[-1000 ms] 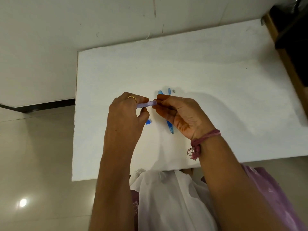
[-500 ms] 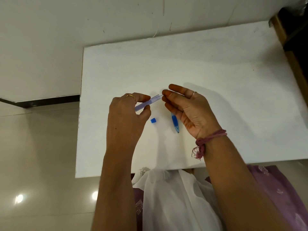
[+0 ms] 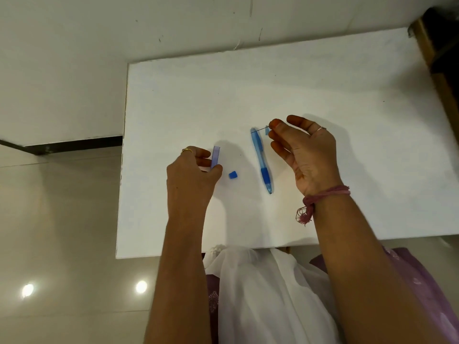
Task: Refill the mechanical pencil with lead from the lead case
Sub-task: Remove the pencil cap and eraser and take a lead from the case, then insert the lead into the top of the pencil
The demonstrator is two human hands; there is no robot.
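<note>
A blue mechanical pencil (image 3: 261, 161) lies on the white table (image 3: 323, 100), tip toward me. My right hand (image 3: 304, 152) hovers just right of its far end and pinches a thin dark lead (image 3: 260, 130) that points left over the pencil's top. A small pale blue pencil cap (image 3: 267, 130) lies beside my fingertips. My left hand (image 3: 192, 177) holds the translucent purple lead case (image 3: 215, 157) upright, left of the pencil. The case's small blue cap (image 3: 232, 175) sits on the table between case and pencil.
The table's left edge (image 3: 122, 170) runs close to my left hand, with tiled floor beyond. A dark wooden piece of furniture (image 3: 439, 60) stands at the far right corner. White and purple clothing (image 3: 268, 294) hangs below the near table edge.
My hands have drawn apart. The right hand pulled a lead out of the case and carried it right, uncovering the pencil. The left hand swung the case upright and moved left.
</note>
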